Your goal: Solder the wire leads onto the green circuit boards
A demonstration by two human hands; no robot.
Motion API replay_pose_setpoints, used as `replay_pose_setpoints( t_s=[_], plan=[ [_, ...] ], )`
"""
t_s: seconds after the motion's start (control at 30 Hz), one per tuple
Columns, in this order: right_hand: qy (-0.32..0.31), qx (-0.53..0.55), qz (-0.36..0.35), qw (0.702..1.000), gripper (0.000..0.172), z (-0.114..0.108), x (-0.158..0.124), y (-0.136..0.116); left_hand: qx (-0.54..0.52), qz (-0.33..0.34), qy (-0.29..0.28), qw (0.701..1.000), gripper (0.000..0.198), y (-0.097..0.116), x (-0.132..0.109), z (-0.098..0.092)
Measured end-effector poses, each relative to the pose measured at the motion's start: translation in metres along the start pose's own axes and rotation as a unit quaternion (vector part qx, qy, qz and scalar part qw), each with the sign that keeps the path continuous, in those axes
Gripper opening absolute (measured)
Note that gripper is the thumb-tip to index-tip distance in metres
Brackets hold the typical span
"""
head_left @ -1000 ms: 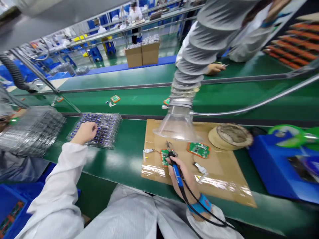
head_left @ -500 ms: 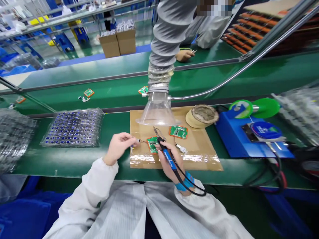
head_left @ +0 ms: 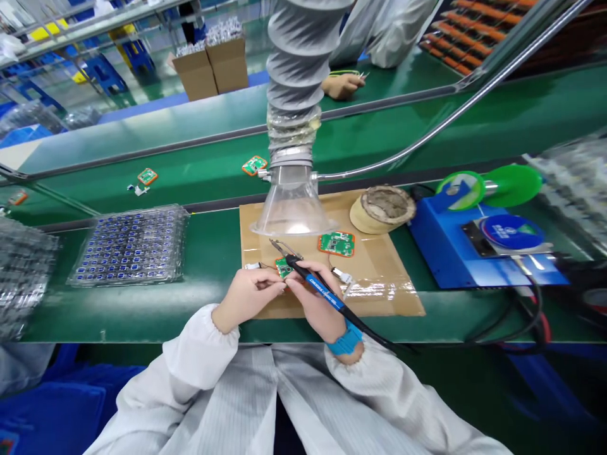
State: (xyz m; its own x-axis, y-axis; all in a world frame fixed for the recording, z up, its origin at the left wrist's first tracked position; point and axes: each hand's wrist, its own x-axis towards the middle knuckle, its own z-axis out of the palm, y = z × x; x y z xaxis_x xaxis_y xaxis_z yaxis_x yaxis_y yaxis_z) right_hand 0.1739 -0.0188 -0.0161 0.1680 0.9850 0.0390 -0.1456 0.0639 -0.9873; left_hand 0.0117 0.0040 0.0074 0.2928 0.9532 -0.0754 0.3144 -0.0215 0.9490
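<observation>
My right hand (head_left: 325, 306) is closed around a soldering iron (head_left: 322, 291) with a blue grip, its tip pointing up and left above the cardboard. Closed in a pinch, my left hand (head_left: 251, 296) is at the near edge of a small green circuit board (head_left: 283, 267), and its fingertips meet my right thumb there. Fingers and iron cover much of this board. A thin wire leads from it to a white connector (head_left: 253, 266) on the left. Farther back lies a second green board (head_left: 336, 244) with an orange rim, wired to a white connector (head_left: 342, 276).
A fume hood (head_left: 294, 212) hangs over the cardboard sheet (head_left: 384, 300). Behind it stands a round pot (head_left: 382, 210). On the right is a blue soldering station (head_left: 441, 259) with a green reel. Clear trays (head_left: 130, 246) lie left. Across the line is another person's hand (head_left: 342, 86).
My left hand has moved right from the wire's connector to the board, leaving the connector on the cardboard. My right hand still holds the soldering iron. The view has shifted slightly.
</observation>
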Motion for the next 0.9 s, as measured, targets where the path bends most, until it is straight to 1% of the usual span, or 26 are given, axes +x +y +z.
replay_pose_setpoints(
  t_s=[0.1,0.2,0.3,0.37,0.53,0.63,0.7,0.8,0.9],
  plan=[
    [-0.012,0.018,0.016,1.0,0.027,-0.001,0.001,0.005,0.065,0.046,0.009,0.997,0.017,-0.001,-0.001,-0.003],
    [-0.021,0.029,0.022,0.999,0.029,-0.001,0.001,0.008,0.092,0.056,-0.012,0.994,0.018,0.0,0.0,-0.006],
    [-0.021,0.015,0.021,0.999,0.03,-0.002,0.001,0.01,0.108,0.063,-0.035,0.992,0.018,0.001,0.003,-0.008],
    [-0.017,0.003,0.019,1.0,0.029,-0.002,0.001,0.01,0.11,0.062,-0.037,0.991,0.017,0.001,0.004,-0.007],
    [-0.003,-0.013,0.022,1.0,0.026,-0.004,0.004,0.008,0.081,0.029,-0.009,0.996,0.013,0.0,0.006,-0.003],
    [0.005,-0.029,0.03,0.999,0.025,-0.003,0.005,0.007,0.071,0.047,-0.007,0.996,0.014,0.0,0.009,-0.004],
    [0.01,-0.048,0.029,0.998,0.025,-0.004,0.003,0.008,0.069,0.075,-0.002,0.995,0.015,-0.002,0.012,-0.007],
    [0.034,-0.069,0.008,0.997,0.025,-0.009,-0.001,0.01,0.111,0.118,0.021,0.987,0.012,-0.009,0.019,-0.013],
    [0.061,-0.11,-0.036,0.991,0.023,-0.021,-0.007,0.01,0.194,0.102,0.018,0.976,0.012,-0.018,0.028,-0.017]
  ],
)
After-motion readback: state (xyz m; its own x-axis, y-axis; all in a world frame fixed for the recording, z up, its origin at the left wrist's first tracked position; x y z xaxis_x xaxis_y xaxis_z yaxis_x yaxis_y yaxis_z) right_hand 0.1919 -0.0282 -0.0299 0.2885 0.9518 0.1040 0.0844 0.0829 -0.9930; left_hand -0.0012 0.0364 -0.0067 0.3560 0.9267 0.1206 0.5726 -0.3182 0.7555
